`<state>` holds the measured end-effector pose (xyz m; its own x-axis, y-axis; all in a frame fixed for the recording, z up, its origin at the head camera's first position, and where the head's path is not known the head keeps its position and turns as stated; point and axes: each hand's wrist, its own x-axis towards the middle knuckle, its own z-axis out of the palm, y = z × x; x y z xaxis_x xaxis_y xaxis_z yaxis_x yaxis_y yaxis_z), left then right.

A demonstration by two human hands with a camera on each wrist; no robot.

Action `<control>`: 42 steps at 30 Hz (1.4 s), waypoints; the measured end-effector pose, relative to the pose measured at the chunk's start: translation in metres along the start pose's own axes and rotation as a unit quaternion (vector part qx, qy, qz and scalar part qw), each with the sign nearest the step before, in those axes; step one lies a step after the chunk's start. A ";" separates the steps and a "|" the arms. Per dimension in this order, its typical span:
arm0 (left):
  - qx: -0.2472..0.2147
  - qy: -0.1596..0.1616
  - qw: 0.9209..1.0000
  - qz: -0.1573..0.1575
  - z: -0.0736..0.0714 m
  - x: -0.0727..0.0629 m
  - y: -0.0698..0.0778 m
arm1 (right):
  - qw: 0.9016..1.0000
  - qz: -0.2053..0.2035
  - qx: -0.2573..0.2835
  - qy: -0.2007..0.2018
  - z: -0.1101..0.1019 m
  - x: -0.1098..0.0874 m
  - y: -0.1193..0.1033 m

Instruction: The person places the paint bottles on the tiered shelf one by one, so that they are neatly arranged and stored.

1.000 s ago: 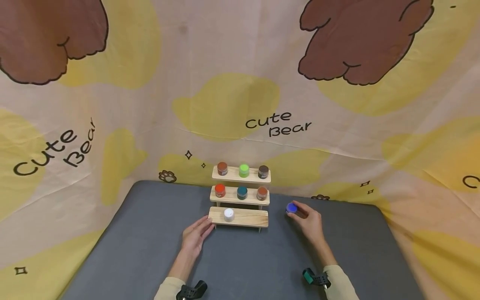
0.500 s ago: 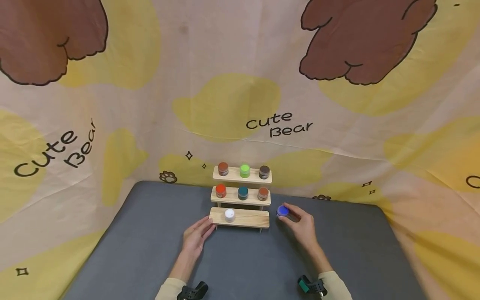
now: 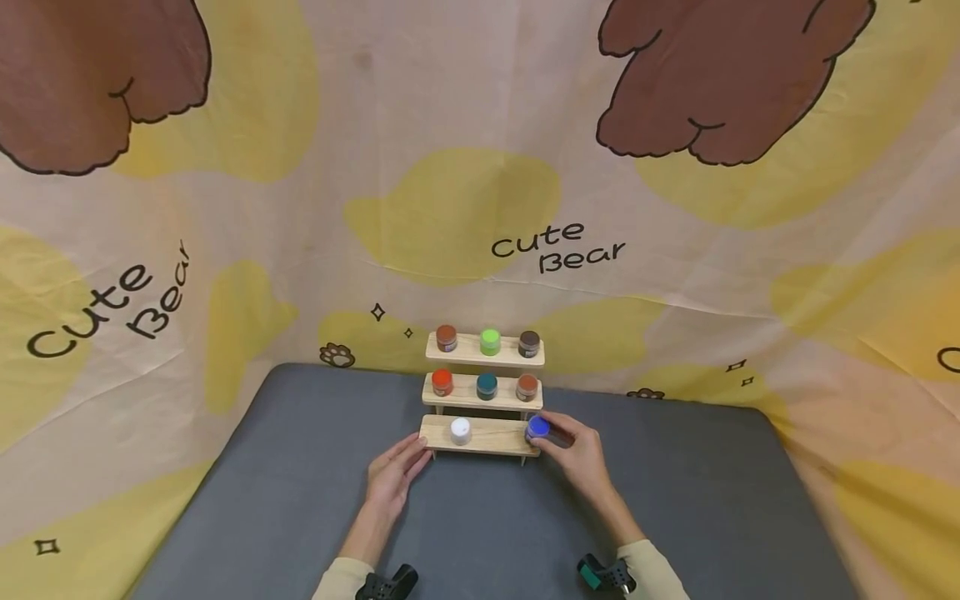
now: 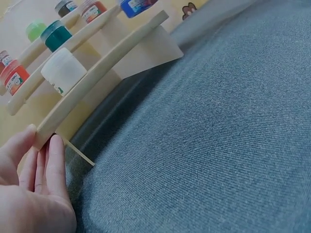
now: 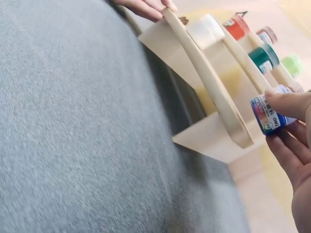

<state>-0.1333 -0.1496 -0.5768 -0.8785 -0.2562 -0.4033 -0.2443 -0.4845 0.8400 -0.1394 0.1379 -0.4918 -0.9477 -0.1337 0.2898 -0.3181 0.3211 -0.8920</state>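
A three-tier wooden rack (image 3: pixel 495 440) stands on the grey table. My left hand (image 3: pixel 392 477) grips the left end of its lowest shelf, thumb on top and fingers beneath, as the left wrist view shows. Between thumb and fingers my right hand (image 3: pixel 581 458) pinches a small blue paint jar (image 5: pixel 268 112), held at the right end of that shelf. In the right wrist view the jar is tilted and its printed label shows. A white paint jar (image 3: pixel 461 431) sits left of centre on the same shelf.
The middle shelf bears red (image 3: pixel 442 382), teal (image 3: pixel 487 386) and orange-brown jars (image 3: pixel 527 387). On the top shelf stand brown (image 3: pixel 446 338), light green (image 3: pixel 490 342) and dark jars (image 3: pixel 528 343). A patterned cloth (image 3: pixel 450 217) hangs behind the grey table (image 3: pixel 300 467).
My right hand has carried the blue paint jar leftward, from beside the rack to the right end of the lowest shelf. My left hand keeps its hold on the rack.
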 end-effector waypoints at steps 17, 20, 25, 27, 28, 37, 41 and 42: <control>-0.014 0.001 1.000 0.002 -0.002 0.001 -0.001 | 0.999 0.002 0.044 -0.014 0.027 0.008 0.025; -0.020 -0.004 1.000 0.005 -0.001 -0.001 -0.001 | 0.999 -0.001 0.037 -0.020 0.030 0.009 0.028; -0.025 -0.008 1.000 0.007 -0.001 -0.002 -0.001 | 0.999 -0.011 0.013 -0.032 0.033 0.009 0.030; -0.027 -0.008 1.000 0.004 -0.001 -0.002 -0.001 | 0.999 -0.011 0.004 -0.034 0.034 0.008 0.030; -0.028 -0.007 1.000 0.003 -0.001 -0.002 -0.001 | 0.999 -0.012 0.000 -0.034 0.035 0.008 0.031; -0.022 -0.009 1.000 0.005 -0.002 -0.002 0.000 | 0.999 0.014 0.005 -0.037 0.043 0.009 0.032; -0.021 -0.005 1.000 0.002 -0.002 -0.002 0.000 | 0.999 0.030 0.018 -0.032 0.047 0.010 0.030; -0.021 -0.004 1.000 0.001 -0.002 -0.002 0.000 | 0.999 0.033 0.019 -0.030 0.047 0.009 0.028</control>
<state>-0.1313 -0.1506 -0.5765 -0.8825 -0.2505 -0.3980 -0.2249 -0.5184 0.8250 -0.1560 0.1012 -0.5303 -0.9628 -0.1708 0.2096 -0.2530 0.2956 -0.9212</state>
